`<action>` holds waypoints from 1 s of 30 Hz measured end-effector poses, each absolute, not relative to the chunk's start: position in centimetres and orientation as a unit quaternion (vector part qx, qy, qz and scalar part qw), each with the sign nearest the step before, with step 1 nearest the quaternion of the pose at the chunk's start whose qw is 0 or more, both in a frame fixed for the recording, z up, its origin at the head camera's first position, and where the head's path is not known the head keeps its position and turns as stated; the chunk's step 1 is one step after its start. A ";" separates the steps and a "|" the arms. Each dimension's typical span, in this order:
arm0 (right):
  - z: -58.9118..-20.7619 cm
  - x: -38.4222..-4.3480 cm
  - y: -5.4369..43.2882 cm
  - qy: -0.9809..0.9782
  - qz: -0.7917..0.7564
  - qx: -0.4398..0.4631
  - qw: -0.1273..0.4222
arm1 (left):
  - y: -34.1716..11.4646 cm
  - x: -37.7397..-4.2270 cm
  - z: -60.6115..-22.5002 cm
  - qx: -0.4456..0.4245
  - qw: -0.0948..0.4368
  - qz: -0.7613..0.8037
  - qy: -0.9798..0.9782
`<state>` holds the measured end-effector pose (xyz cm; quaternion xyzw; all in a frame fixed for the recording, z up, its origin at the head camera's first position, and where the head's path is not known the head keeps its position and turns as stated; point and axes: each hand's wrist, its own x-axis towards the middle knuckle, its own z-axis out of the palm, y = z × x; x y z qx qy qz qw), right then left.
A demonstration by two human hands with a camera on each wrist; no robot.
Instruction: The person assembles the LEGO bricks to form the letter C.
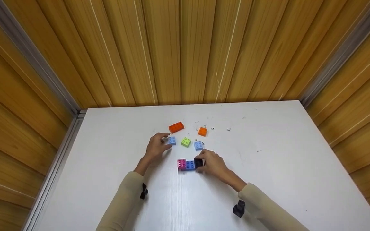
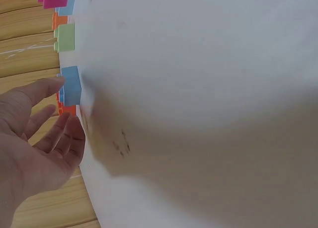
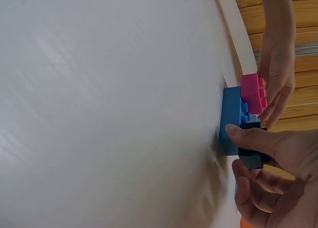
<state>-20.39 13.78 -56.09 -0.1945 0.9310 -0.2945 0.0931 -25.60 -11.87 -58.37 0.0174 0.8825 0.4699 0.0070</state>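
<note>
My right hand [image 1: 215,163] pinches a black toy brick [image 1: 198,163] at the right end of a long blue brick [image 1: 190,165]. A pink brick [image 1: 181,164] sits on the blue one's left end. In the right wrist view, the thumb also lies against the blue brick [image 3: 230,123]. My left hand [image 1: 155,146] is around the left side of a light blue brick [image 1: 172,140], thumb and fingers apart. In the left wrist view, the thumb tip overlaps that light blue brick [image 2: 72,86]; whether it touches is unclear.
Behind the blue brick lie a lime green brick [image 1: 186,142] and another light blue brick [image 1: 198,145]. Farther back are a long red-orange brick [image 1: 176,127] and a small orange brick [image 1: 202,131]. The white table [image 1: 268,154] meets wood-patterned walls [image 1: 191,51].
</note>
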 end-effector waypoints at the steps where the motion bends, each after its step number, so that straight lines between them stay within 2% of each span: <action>1: -56.1 -20.4 13.8 0.931 -0.295 -0.195 0.092 | -11.7 -25.6 -58.4 0.017 0.008 0.465 0.885; 12: -56.2 -20.3 13.7 0.932 -0.288 -0.200 0.087 | -10.4 -25.5 -58.6 0.019 0.018 0.410 0.912; 30: -56.2 -20.2 13.9 0.932 -0.292 -0.193 0.093 | -10.7 -25.0 -58.4 0.029 0.031 0.417 0.908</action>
